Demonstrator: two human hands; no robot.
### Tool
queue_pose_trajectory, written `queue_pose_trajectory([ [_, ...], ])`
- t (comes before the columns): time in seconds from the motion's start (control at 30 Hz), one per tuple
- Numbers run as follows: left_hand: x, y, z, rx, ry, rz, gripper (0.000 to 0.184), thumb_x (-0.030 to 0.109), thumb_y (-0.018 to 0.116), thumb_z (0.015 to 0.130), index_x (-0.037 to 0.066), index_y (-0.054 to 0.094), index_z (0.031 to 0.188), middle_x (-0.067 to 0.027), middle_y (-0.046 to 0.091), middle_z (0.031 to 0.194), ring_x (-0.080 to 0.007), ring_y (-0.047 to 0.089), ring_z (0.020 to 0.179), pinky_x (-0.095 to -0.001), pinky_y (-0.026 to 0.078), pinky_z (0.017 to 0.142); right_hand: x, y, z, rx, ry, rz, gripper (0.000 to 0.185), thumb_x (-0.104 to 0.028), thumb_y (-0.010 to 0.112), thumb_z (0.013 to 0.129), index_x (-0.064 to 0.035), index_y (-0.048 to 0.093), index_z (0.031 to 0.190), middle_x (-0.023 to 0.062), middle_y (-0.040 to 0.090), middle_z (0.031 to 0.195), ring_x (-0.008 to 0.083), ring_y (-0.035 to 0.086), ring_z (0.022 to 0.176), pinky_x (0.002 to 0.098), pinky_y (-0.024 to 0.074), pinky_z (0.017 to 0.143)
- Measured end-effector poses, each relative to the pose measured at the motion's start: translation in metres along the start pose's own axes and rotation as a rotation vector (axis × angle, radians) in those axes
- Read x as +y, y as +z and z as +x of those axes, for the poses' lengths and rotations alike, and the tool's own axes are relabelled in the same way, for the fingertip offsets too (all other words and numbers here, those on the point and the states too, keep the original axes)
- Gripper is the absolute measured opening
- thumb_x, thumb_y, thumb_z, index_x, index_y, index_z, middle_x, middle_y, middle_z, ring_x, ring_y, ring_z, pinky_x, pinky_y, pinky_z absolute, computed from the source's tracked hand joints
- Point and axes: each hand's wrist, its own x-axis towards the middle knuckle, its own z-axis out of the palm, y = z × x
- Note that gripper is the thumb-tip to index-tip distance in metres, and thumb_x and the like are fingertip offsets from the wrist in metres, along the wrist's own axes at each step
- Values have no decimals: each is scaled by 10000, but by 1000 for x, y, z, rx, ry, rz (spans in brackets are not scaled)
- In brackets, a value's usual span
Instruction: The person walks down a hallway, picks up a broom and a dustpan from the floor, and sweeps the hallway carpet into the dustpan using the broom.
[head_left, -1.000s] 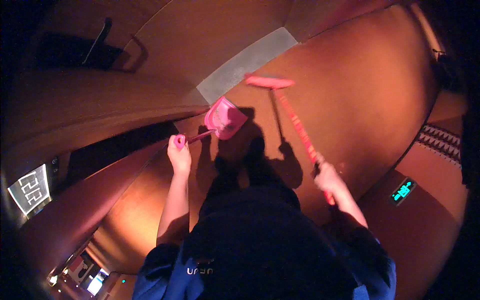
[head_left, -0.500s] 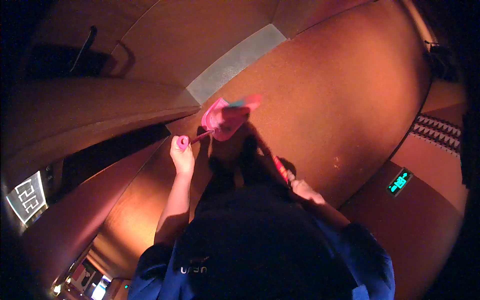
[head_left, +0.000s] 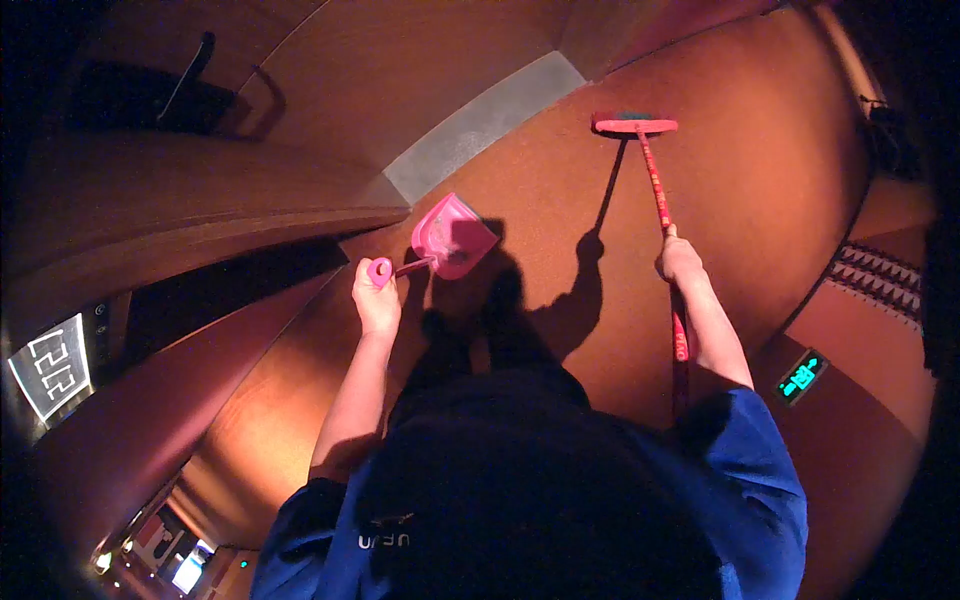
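Left hand: The left hand (head_left: pixel 375 302) is fully curled round the top of the dustpan's stick, with the ring end (head_left: pixel 380 271) projecting above the fist.
Right hand: The right hand (head_left: pixel 683 262) is wrapped firmly round the broom's shaft, partway along; no gap is seen in the grip.
Dustpan: The dustpan (head_left: pixel 431 237) is ahead of the feet, apparently resting on the floor (head_left: pixel 760 170), mouth turned towards the right; pale specks inside are too small to identify.
Broom: The broom (head_left: pixel 655 186) reaches forward, its head (head_left: pixel 636 126) well apart from the dustpan; bristle contact with the floor cannot be confirmed. The rear end runs back beside the forearm.
Shadow: The person's shadow (head_left: pixel 575 310) crosses the floor and part of the dustpan; loose bits there could be overlooked for want of light.
Dustpan risk: A turn of the left wrist could lift the lip, letting bits slip beneath or spill.
Broom risk: A hard stroke could scatter bits or knock the dustpan; the rear end could snag the sleeve (head_left: pixel 755 440) if the elbow draws back.
Doorway: A grey strip (head_left: pixel 485 130) lies beyond the dustpan; its edge could trap bits pushed against it.
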Motion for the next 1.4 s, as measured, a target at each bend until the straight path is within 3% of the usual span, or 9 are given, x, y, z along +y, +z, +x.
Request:
queue_pose_trajectory([
  [0.1,2,5,2,3,-29,-53,171,39,525,776,47,413,648,18,398,599,-58,363,602,-215,360,534,-42,15,-52,-155,-253,-437,530,-131,359,822,18,128,1275,140,573,883,229,587,752,360,478,571],
  [0.13,11,4,4,6,-15,-28,168,47,530,774,47,417,649,16,401,597,-60,366,598,-217,360,531,-57,26,-72,-275,-195,-391,718,-119,513,718,-14,79,1280,153,582,842,275,582,776,350,475,652],
  [0.33,23,-3,8,35,-11,83,178,86,551,761,48,416,651,8,406,574,-58,369,586,-226,361,513,-52,6,-161,-585,-308,-20,673,-81,469,703,-72,149,1294,263,533,923,360,527,886,410,424,770],
  [0.57,2,-5,1,-1,-39,-23,165,100,551,744,52,427,646,-13,416,579,-68,372,590,-241,368,521,-2,-19,-97,-246,-72,160,741,-84,534,695,-128,121,1309,221,523,994,319,509,946,360,425,794],
  [0.67,16,-2,5,13,-38,25,161,97,545,741,52,425,643,-12,418,580,-69,374,592,-242,369,523,8,-27,-23,-227,46,95,698,-137,518,730,-52,115,1294,214,515,1017,292,543,890,348,453,750],
  [0.87,14,-2,9,-13,-48,-23,166,115,548,737,54,424,646,-10,421,585,-67,380,597,-238,368,526,-57,14,-81,-301,-137,-70,709,-95,488,708,-82,101,1302,232,542,923,322,540,881,376,445,745],
  [1.07,20,-10,15,-31,-21,-31,191,153,557,748,57,423,651,-2,414,591,-71,374,596,-237,363,525,-36,0,-150,-505,-273,175,660,-90,482,696,-34,179,1279,276,521,926,373,506,909,395,401,782],
  [1.27,7,0,17,-15,-90,-109,253,232,571,762,60,426,647,13,411,599,-66,364,595,-229,356,516,-15,-3,-80,-111,-129,307,636,-25,500,682,-25,225,1255,270,539,876,349,539,865,369,445,708],
  [1.4,19,-2,24,-29,-14,-24,256,235,567,766,59,425,646,10,407,592,-67,363,593,-228,352,513,-46,-2,-13,-181,-75,195,537,-78,466,714,-30,269,1211,261,540,895,345,549,832,386,456,681],
])
